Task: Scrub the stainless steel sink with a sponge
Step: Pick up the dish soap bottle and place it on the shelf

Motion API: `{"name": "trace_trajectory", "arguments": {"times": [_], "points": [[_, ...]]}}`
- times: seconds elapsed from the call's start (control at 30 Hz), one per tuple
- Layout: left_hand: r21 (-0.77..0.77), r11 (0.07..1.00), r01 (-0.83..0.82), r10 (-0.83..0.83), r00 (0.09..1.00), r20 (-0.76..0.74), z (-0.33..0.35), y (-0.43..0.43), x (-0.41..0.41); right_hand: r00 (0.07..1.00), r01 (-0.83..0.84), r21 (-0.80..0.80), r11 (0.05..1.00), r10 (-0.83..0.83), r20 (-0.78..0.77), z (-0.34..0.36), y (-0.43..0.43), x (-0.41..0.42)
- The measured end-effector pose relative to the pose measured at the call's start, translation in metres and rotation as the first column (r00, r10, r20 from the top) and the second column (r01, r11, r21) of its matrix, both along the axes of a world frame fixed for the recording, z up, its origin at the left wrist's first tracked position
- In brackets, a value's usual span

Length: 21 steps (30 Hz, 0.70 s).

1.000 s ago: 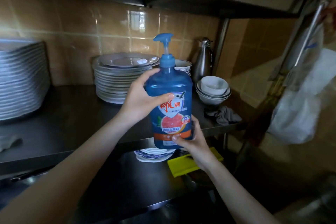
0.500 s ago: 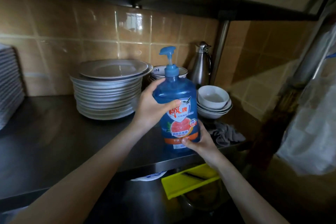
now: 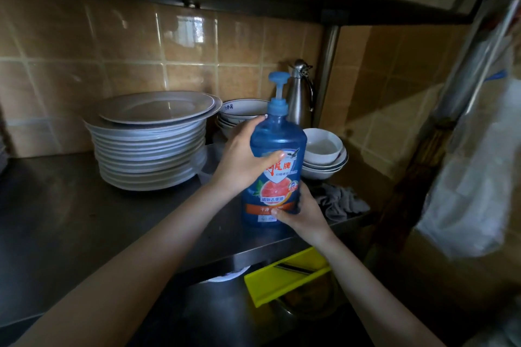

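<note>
Both your hands are on the bottle (image 3: 275, 177). Your left hand (image 3: 239, 160) wraps its upper half from the left, with the thumb laid across the front label and the fingers curled round behind the shoulder. Your right hand (image 3: 303, 214) grips it low on the right, thumb pressed on the orange band of the label and fingers curled round the far side.

The bottle is blue and upright, its pump (image 3: 277, 84) on top with the spout turned left. It is over the front part of the steel shelf (image 3: 70, 220) (whether its base touches the steel you cannot tell; your right hand covers that corner).

Left of the bottle a tall stack of plates (image 3: 149, 149) stands on the shelf. Behind the bottle is a stack of bowls (image 3: 239, 113) with blue marks on the rim. Behind it and to the right a steel jug (image 3: 300, 93) stands against the tiles (image 3: 112, 51). Just right of the bottle sit nested white bowls (image 3: 324, 155), and nearer you, beside your right hand, a grey rag (image 3: 341, 200) lies crumpled at the shelf's edge.

Below the bottle, under the shelf's front lip, a yellow board (image 3: 284, 276) lies tilted; what is under it is too dark to make out. Well to the right of the bottle hangs a white bag (image 3: 473, 191).
</note>
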State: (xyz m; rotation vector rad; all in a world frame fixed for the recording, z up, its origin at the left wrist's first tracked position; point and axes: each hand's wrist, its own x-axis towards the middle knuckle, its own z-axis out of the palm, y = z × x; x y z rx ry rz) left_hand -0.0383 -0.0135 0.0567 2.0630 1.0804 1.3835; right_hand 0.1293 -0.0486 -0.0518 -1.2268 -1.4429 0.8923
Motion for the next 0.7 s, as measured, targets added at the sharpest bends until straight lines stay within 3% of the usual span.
{"name": "trace_trajectory", "arguments": {"times": [0.17, 0.33, 0.57, 0.7], "points": [[-0.013, 1.0, -0.018, 0.016, 0.991, -0.13, -0.002, -0.02, -0.011, 0.996, 0.086, 0.051, 0.995, -0.088, 0.034, 0.006, -0.026, -0.005], [0.0, 0.997, -0.077, 0.076, 0.979, -0.187, -0.012, -0.055, -0.026, 0.963, 0.208, 0.028, 0.978, -0.21, 0.171, 0.009, -0.07, -0.004], [0.033, 0.999, -0.024, 0.033, 0.954, -0.298, -0.058, -0.114, -0.023, 0.822, 0.362, 0.042, 0.931, -0.34, 0.457, -0.02, -0.154, 0.017], [0.095, 0.995, -0.008, 0.05, 0.891, -0.451, -0.089, -0.144, 0.0, 0.729, 0.409, 0.004, 0.912, -0.33, 0.6, -0.044, -0.202, 0.044]]}}
